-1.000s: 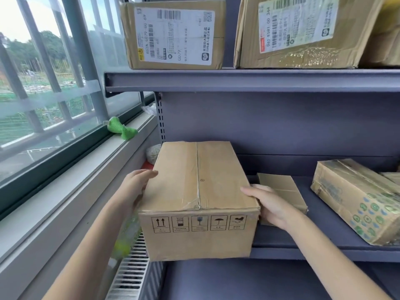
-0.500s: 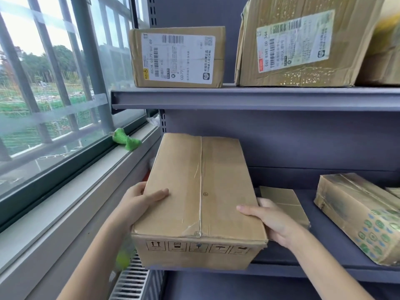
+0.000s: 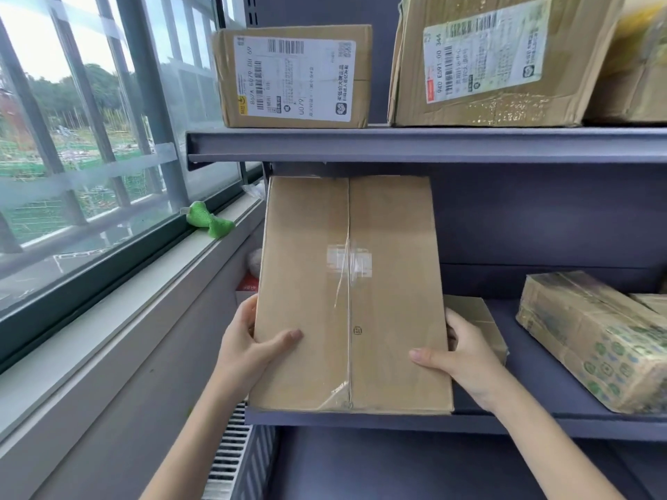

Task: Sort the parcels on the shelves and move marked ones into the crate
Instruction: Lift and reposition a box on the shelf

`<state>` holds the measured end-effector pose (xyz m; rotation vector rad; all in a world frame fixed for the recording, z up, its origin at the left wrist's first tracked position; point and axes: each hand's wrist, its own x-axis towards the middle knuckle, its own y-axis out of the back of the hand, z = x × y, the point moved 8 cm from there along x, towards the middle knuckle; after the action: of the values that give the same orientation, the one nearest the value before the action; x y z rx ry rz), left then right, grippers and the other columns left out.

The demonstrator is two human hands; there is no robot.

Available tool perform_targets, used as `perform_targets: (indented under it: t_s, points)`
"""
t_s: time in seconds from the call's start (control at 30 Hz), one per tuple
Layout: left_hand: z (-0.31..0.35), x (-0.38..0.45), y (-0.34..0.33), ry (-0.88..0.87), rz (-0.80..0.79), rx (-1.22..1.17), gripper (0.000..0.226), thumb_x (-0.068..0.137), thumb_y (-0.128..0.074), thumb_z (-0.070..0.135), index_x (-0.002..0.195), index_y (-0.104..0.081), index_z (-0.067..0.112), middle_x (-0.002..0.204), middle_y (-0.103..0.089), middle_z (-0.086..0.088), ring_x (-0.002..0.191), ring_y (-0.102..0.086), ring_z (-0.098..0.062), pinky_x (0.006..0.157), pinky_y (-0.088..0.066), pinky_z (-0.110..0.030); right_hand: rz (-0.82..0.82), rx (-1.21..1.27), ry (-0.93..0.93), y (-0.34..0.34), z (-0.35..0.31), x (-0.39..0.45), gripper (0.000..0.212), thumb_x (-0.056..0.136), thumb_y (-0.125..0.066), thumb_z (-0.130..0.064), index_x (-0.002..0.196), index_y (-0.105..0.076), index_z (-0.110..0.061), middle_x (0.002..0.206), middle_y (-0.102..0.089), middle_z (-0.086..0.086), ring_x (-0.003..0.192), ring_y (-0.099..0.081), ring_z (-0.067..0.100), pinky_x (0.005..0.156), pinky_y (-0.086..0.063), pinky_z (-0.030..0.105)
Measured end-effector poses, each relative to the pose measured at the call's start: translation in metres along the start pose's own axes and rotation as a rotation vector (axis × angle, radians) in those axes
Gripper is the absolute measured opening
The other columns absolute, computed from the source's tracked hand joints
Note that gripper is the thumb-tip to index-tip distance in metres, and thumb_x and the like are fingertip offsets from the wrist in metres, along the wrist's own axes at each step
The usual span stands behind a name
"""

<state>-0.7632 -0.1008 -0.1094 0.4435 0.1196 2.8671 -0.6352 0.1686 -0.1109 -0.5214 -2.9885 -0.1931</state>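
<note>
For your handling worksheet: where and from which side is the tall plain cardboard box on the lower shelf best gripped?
Grip the plain cardboard box low on its two long side edges, reaching in from the open shelf front, as the left hand and right hand do. It stands tilted, its top close under the upper shelf.

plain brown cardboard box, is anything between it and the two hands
No. The left hand and right hand both grip the plain brown cardboard box directly by its side edges, thumbs on its taped face.
</note>
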Motion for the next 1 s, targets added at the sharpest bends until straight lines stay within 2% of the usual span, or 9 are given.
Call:
perform_targets:
  t_s: [0.17,0.23,0.37,0.43,0.57,0.67,0.77,0.87,1.0]
  points:
    - [-0.007,-0.005,-0.005,-0.082,0.026,0.177,0.077,0.039,-0.078,0.059,0.105,-0.038,0.064,0.099,-0.055,0.042,0.091,-0.053,0.017,0.070,-0.044,-0.013,0.026,-0.058,0.043,0.003,0.013,-0.006,0.060,0.066,-0.079,0.000,0.110,-0.053,-0.032,0.106,-0.066,-0.011,0.092,-0.063,-0.002,0.068,-0.050,0.013]
    - [-0.011,-0.006,-0.007,-0.105,0.026,0.218,0.079,0.039,-0.075,0.061,0.105,-0.033,0.069,0.098,-0.056,0.042,0.092,-0.052,0.019,0.067,-0.043,-0.007,0.061,-0.074,0.052,0.004,0.020,-0.008,0.062,0.067,-0.078,0.002,0.110,-0.051,-0.034,0.108,-0.063,-0.014,0.093,-0.061,-0.005,0.069,-0.049,0.011]
    - [-0.021,-0.007,-0.012,-0.126,0.001,0.259,0.086,0.044,-0.080,0.058,0.110,-0.025,0.071,0.108,-0.054,0.033,0.097,-0.052,0.015,0.071,-0.043,-0.013,0.110,-0.196,0.050,0.002,0.035,-0.007,0.070,0.069,-0.077,-0.001,0.117,-0.041,-0.037,0.112,-0.056,-0.020,0.103,-0.053,-0.002,0.082,-0.044,0.019]
    - [-0.028,-0.008,-0.015,-0.130,-0.011,0.272,0.089,0.050,-0.086,0.048,0.110,-0.024,0.071,0.108,-0.054,0.032,0.096,-0.052,0.016,0.068,-0.043,-0.014,0.121,-0.266,0.031,0.000,0.042,-0.004,0.065,0.070,-0.075,-0.004,0.107,-0.038,-0.042,0.107,-0.052,-0.024,0.100,-0.050,-0.003,0.075,-0.040,0.014]
    - [-0.043,-0.003,-0.012,-0.062,-0.024,0.233,0.074,0.061,-0.084,0.034,0.111,-0.034,0.056,0.103,-0.058,0.028,0.098,-0.056,0.004,0.069,-0.046,-0.017,0.105,-0.304,-0.029,-0.001,0.050,0.004,0.053,0.074,-0.073,-0.007,0.095,-0.038,-0.041,0.101,-0.052,-0.020,0.094,-0.050,-0.002,0.069,-0.039,0.014]
    - [-0.036,0.009,-0.007,-0.011,-0.052,0.087,0.065,0.060,-0.079,0.053,0.114,-0.047,0.040,0.108,-0.063,0.017,0.104,-0.059,-0.008,0.080,-0.051,-0.029,0.056,-0.127,-0.043,0.002,0.036,0.007,0.061,0.073,-0.076,-0.012,0.119,-0.042,-0.035,0.110,-0.055,-0.021,0.098,-0.053,-0.007,0.069,-0.046,0.010]
    - [0.010,0.022,-0.006,-0.100,-0.102,-0.081,0.071,0.060,-0.074,0.056,0.121,-0.048,0.030,0.116,-0.063,0.006,0.108,-0.060,-0.014,0.083,-0.051,-0.037,0.024,0.044,0.054,0.009,-0.005,0.013,0.076,0.069,-0.073,-0.029,0.136,-0.038,-0.023,0.126,-0.057,-0.010,0.115,-0.054,0.005,0.090,-0.045,0.021]
    - [0.067,0.041,0.003,-0.182,-0.078,-0.168,0.046,0.070,-0.061,0.054,0.110,-0.054,0.031,0.102,-0.067,0.011,0.091,-0.063,0.000,0.071,-0.050,-0.022,-0.020,0.210,0.127,0.016,-0.056,0.020,0.052,0.072,-0.054,-0.048,0.119,-0.059,-0.027,0.112,-0.069,-0.008,0.104,-0.063,0.008,0.084,-0.047,0.028]
    - [0.110,0.074,0.006,0.003,-0.064,-0.220,0.028,0.081,-0.051,0.051,0.086,-0.060,0.026,0.065,-0.067,0.015,0.059,-0.060,-0.003,0.058,-0.043,-0.025,-0.034,0.180,-0.066,0.027,-0.099,0.042,0.062,0.070,-0.051,-0.065,0.109,-0.064,-0.018,0.100,-0.072,0.004,0.095,-0.067,0.021,0.074,-0.049,0.035]
